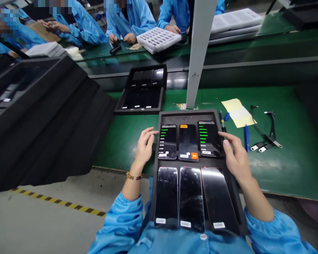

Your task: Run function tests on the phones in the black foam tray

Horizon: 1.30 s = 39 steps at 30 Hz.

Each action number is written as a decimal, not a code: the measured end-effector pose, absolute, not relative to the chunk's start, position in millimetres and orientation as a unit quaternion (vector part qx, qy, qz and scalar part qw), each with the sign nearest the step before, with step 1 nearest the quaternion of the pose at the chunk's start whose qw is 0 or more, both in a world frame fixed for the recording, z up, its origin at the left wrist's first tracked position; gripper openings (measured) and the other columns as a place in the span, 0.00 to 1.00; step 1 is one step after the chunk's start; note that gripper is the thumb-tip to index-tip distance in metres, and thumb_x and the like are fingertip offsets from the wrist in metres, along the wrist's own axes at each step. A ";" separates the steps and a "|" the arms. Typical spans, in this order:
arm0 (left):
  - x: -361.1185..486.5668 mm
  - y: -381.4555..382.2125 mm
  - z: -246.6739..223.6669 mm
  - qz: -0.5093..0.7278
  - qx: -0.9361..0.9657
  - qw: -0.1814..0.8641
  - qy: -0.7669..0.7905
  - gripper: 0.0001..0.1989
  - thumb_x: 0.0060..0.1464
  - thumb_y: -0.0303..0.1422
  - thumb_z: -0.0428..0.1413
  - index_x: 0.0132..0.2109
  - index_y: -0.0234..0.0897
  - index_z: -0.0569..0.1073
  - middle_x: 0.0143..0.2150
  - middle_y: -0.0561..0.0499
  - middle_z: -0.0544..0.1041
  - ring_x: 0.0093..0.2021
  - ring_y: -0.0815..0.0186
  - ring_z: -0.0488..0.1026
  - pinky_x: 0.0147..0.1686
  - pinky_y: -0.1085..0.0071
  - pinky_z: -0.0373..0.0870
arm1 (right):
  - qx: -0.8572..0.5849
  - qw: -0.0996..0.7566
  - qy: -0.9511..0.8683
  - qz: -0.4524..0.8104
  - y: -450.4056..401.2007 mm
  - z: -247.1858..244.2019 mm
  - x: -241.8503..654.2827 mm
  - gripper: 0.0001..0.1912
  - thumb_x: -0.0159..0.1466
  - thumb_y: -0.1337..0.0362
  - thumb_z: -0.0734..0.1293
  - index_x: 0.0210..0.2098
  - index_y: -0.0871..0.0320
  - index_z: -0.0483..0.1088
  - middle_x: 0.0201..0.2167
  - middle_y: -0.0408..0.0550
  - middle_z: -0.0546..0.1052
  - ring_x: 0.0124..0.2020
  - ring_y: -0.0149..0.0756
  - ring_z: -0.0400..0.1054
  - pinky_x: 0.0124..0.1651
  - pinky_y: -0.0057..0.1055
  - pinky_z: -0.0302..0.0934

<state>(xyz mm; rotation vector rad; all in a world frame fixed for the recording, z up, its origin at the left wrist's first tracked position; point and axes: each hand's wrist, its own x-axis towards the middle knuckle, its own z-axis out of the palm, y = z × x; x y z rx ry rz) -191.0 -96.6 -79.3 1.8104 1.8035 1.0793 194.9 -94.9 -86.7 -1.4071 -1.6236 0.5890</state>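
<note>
A black foam tray (188, 113) holds two rows of phones in front of my body. In its far row, the left phone (168, 141) and the right phone (208, 141) show green text lines, and the middle phone (188, 141) has orange patches on its screen. The near row's three phones have dark screens and white labels. My left hand (145, 144) is at the tray's left edge, fingers extended and holding nothing. At the right edge rests my right hand (234, 151), its index finger stretched toward the right phone and nothing in its grasp.
Behind are two black trays (119, 111) of phones. Tall stacked black trays (66, 123) stand left. A post (198, 60) rises beyond my tray. Right lie yellow paper (234, 106), a blue pen (246, 137) and cables (271, 135). People in blue work across the bench.
</note>
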 end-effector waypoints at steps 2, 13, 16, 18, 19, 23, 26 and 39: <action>-187.9 -104.5 -86.4 0.394 0.637 0.198 0.632 0.22 0.77 0.43 0.44 0.56 0.41 0.81 0.69 0.42 0.73 0.73 0.54 0.70 0.71 0.51 0.71 | -0.553 0.429 -0.675 0.235 -100.2 -79.5 189.0 0.21 0.79 0.50 0.59 0.64 0.45 0.74 0.63 0.52 0.79 0.66 0.53 0.71 0.70 0.58 0.63; -183.8 -95.7 -88.2 0.430 0.632 0.209 0.611 0.26 0.78 0.46 0.41 0.55 0.41 0.82 0.68 0.40 0.72 0.74 0.52 0.68 0.66 0.52 0.78 | -0.556 0.406 -0.702 0.179 -98.3 -80.3 176.9 0.19 0.80 0.55 0.58 0.61 0.46 0.76 0.58 0.53 0.80 0.67 0.53 0.69 0.71 0.61 0.63; -183.7 -92.8 -89.5 0.439 0.633 0.202 0.604 0.27 0.78 0.48 0.41 0.54 0.40 0.82 0.67 0.39 0.72 0.71 0.52 0.71 0.64 0.52 0.80 | -0.553 0.406 -0.705 0.181 -99.4 -80.0 177.0 0.18 0.79 0.56 0.58 0.61 0.46 0.76 0.57 0.52 0.82 0.66 0.53 0.69 0.71 0.61 0.64; -183.3 -93.6 -89.5 0.445 0.641 0.182 0.599 0.26 0.78 0.47 0.42 0.53 0.40 0.82 0.65 0.40 0.73 0.68 0.52 0.73 0.65 0.50 0.79 | -0.552 0.411 -0.702 0.183 -99.7 -79.3 176.9 0.18 0.79 0.57 0.58 0.60 0.46 0.76 0.55 0.51 0.83 0.64 0.53 0.70 0.69 0.60 0.65; -183.3 -95.2 -89.2 0.447 0.645 0.171 0.596 0.26 0.78 0.47 0.43 0.52 0.40 0.83 0.65 0.40 0.74 0.67 0.52 0.74 0.67 0.49 0.77 | -0.551 0.412 -0.702 0.183 -99.7 -79.0 176.9 0.18 0.79 0.57 0.58 0.59 0.46 0.77 0.54 0.51 0.83 0.64 0.52 0.70 0.69 0.60 0.66; -185.3 -105.4 -87.0 0.426 0.669 0.164 0.586 0.24 0.78 0.44 0.44 0.50 0.43 0.85 0.65 0.44 0.75 0.66 0.52 0.74 0.69 0.47 0.74 | -0.553 0.388 -0.713 0.187 -98.2 -79.4 176.9 0.19 0.80 0.56 0.58 0.58 0.47 0.78 0.55 0.51 0.83 0.64 0.53 0.70 0.69 0.60 0.64; -189.3 -107.9 -84.4 0.367 0.702 0.171 0.586 0.24 0.77 0.43 0.44 0.52 0.47 0.86 0.68 0.46 0.74 0.70 0.49 0.69 0.72 0.41 0.67 | -0.570 0.352 -0.717 0.194 -95.9 -81.6 177.1 0.21 0.80 0.54 0.56 0.65 0.46 0.74 0.62 0.51 0.80 0.71 0.55 0.64 0.72 0.63 0.58; -125.7 -70.1 -38.4 0.158 0.836 0.152 0.503 0.21 0.77 0.38 0.47 0.60 0.52 0.84 0.77 0.50 0.65 0.75 0.49 0.61 0.79 0.38 0.49 | -0.547 0.403 -0.710 0.188 -106.4 -79.4 181.4 0.21 0.80 0.56 0.56 0.64 0.48 0.74 0.61 0.51 0.80 0.70 0.52 0.65 0.73 0.61 0.61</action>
